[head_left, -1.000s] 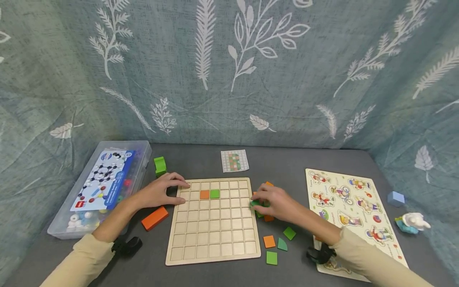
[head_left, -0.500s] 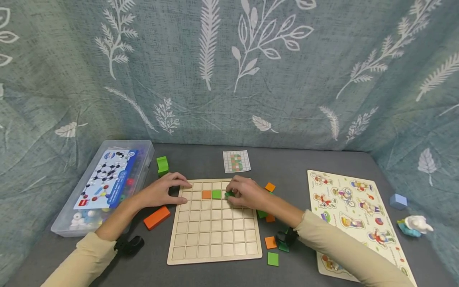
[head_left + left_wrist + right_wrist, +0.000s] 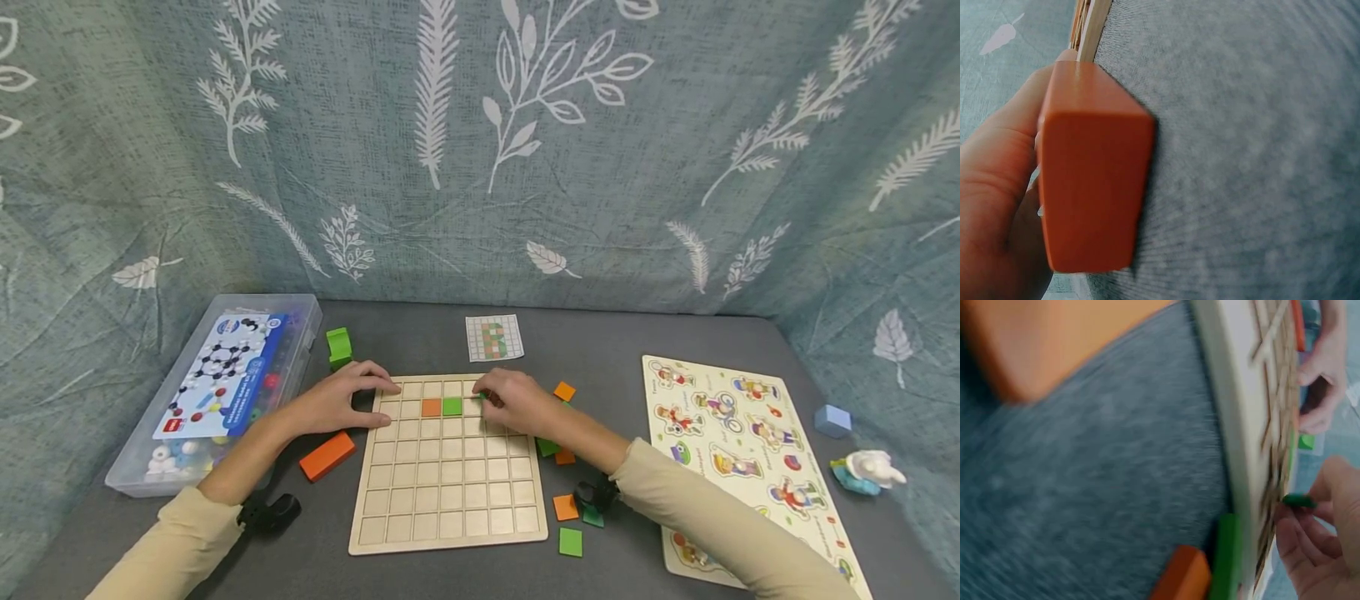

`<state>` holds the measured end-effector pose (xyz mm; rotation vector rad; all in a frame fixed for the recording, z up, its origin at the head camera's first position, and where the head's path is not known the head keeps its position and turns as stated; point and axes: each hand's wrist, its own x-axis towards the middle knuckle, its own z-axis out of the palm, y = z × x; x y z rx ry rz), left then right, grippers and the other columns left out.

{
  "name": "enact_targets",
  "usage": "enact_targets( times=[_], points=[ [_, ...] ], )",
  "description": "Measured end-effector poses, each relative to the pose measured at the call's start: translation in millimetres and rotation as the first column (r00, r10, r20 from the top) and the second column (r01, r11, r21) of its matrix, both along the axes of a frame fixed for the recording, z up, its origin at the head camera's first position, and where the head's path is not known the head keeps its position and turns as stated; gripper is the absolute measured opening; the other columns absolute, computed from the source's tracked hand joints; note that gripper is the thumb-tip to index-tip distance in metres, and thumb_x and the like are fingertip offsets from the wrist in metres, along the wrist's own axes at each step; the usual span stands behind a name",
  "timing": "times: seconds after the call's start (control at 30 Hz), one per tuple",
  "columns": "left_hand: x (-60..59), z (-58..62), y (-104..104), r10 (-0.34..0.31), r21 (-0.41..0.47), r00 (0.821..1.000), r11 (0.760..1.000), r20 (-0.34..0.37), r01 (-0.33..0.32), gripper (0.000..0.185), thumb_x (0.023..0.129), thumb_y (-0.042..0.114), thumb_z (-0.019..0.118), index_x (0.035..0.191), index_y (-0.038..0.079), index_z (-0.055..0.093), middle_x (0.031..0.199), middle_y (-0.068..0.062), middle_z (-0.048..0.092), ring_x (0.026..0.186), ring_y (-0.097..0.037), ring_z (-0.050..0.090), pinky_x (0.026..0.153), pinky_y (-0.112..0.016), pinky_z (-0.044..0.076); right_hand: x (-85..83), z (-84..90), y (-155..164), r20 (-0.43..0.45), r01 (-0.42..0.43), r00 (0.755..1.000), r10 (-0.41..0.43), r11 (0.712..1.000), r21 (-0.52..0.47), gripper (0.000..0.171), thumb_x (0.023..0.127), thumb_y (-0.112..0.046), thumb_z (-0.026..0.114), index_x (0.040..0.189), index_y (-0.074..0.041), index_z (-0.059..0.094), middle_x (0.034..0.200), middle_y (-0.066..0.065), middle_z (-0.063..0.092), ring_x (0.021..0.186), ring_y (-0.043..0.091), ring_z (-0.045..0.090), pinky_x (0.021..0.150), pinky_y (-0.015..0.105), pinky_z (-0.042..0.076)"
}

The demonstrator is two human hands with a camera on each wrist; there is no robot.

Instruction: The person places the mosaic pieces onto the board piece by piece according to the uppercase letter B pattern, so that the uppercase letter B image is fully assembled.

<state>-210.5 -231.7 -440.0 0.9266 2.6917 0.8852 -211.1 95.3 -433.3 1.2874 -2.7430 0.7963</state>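
A wooden grid board (image 3: 447, 500) lies flat on the grey table. An orange tile (image 3: 431, 407) and a green tile (image 3: 452, 407) sit side by side in its second row. My right hand (image 3: 486, 398) hovers over the cells just right of them and pinches a small green tile (image 3: 480, 396). The right wrist view shows this green tile (image 3: 1298, 501) between the fingertips (image 3: 1291, 525), close above the board (image 3: 1235, 425). My left hand (image 3: 378, 402) rests on the board's upper left corner. An orange block (image 3: 1091, 169) lies next to its palm.
Loose green and orange tiles (image 3: 570, 542) lie right of the board. A pattern card (image 3: 494, 337) and a green block (image 3: 339, 347) sit behind it. At the left stands a clear plastic box (image 3: 217, 383), at the right a peg puzzle (image 3: 742, 442), a blue cube (image 3: 832, 421) and a white figure (image 3: 870, 471).
My right hand has carried a green tile from the loose pile right of the board to the cells beside the placed green tile. The left hand has stayed put.
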Motion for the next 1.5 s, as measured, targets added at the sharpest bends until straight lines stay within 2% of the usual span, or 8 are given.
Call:
enact_targets(
  times=[0.17,0.3,0.43,0.83,0.93,1.13,1.33,1.5],
  points=[
    [0.1,-0.1,-1.0,0.004,-0.005,1.000,1.000,0.001,-0.004,0.039,0.086,0.038,0.074,0.120,0.020,0.068,0.123,-0.002,0.056,0.115,-0.026,0.050,0.094,-0.052,0.043,-0.7,-0.2,-5.2,-0.029,-0.014,0.999,0.014,1.000,0.003,0.018,0.092,-0.006,0.062,0.109,-0.001,0.068,0.094,0.009,0.066,0.067,0.009,0.050,0.060,0.016,0.039],
    [0.1,-1.1,-1.3,0.003,-0.003,1.000,1.000,0.003,-0.003,0.039,0.086,0.038,0.074,0.120,0.020,0.068,0.123,-0.002,0.056,0.115,-0.025,0.050,0.094,-0.052,0.043,-3.2,1.4,-9.3,0.046,-0.033,0.998,0.037,0.997,-0.072,0.020,0.092,-0.009,0.065,0.110,0.000,0.065,0.093,0.010,0.068,0.079,0.017,0.064,0.069,0.018,0.049],
    [0.0,-1.9,-1.2,0.001,-0.006,1.000,1.000,0.001,-0.001,0.039,0.086,0.038,0.073,0.120,0.021,0.068,0.123,-0.001,0.056,0.115,-0.025,0.050,0.094,-0.052,0.044,-4.1,0.4,-12.3,0.104,-0.036,0.994,0.046,0.995,-0.094,0.014,0.091,-0.010,0.067,0.102,-0.004,0.060,0.092,0.010,0.070,0.085,0.019,0.068,0.074,0.019,0.052],
    [-1.1,-0.5,0.2,-0.003,-0.005,1.000,1.000,-0.003,0.003,0.040,0.086,0.038,0.074,0.121,0.021,0.068,0.123,-0.001,0.056,0.115,-0.025,0.050,0.094,-0.052,0.043,-0.7,-5.8,-14.7,0.130,0.045,0.991,-0.034,0.996,-0.083,0.014,0.089,-0.015,0.070,0.098,-0.007,0.063,0.091,0.007,0.068,0.083,0.016,0.065,0.072,0.019,0.051],
    [-0.7,-0.5,-0.2,-0.004,-0.004,1.000,1.000,-0.003,0.004,0.039,0.086,0.038,0.073,0.120,0.020,0.068,0.123,-0.001,0.056,0.115,-0.025,0.050,0.094,-0.052,0.043,0.6,-7.2,-16.3,0.115,0.064,0.992,-0.057,0.996,-0.064,0.014,0.089,-0.016,0.070,0.098,-0.006,0.065,0.092,0.006,0.065,0.082,0.015,0.063,0.071,0.018,0.049],
    [-0.3,-1.9,-1.9,-0.003,0.008,1.000,1.000,0.011,0.003,0.038,0.086,0.037,0.073,0.120,0.021,0.068,0.123,-0.001,0.055,0.115,-0.025,0.049,0.094,-0.053,0.043,3.3,-6.8,-17.1,0.002,0.031,1.000,-0.031,0.999,-0.031,0.008,0.089,-0.015,0.070,0.088,-0.008,0.073,0.087,0.004,0.062,0.074,0.012,0.056,0.064,0.016,0.045],
    [-0.6,-3.0,-2.2,-0.007,0.010,1.000,1.000,0.007,0.007,0.039,0.086,0.037,0.073,0.121,0.021,0.068,0.123,-0.001,0.055,0.115,-0.025,0.049,0.094,-0.052,0.043,14.4,0.6,2.0,0.004,0.013,1.000,-0.012,0.999,-0.051,0.014,0.091,-0.018,0.068,0.097,-0.008,0.076,0.096,0.005,0.066,0.079,0.014,0.061,0.068,0.018,0.047],
    [-1.0,-2.4,-2.7,-0.006,0.011,1.000,1.000,0.017,0.006,0.039,0.086,0.038,0.073,0.121,0.021,0.067,0.124,0.000,0.055,0.116,-0.025,0.049,0.094,-0.052,0.043,27.2,3.8,47.6,0.008,0.136,0.991,-0.136,0.986,-0.096,0.021,0.090,-0.020,0.069,0.106,-0.007,0.072,0.104,0.007,0.066,0.088,0.020,0.059,0.073,0.028,0.048]
  ],
)
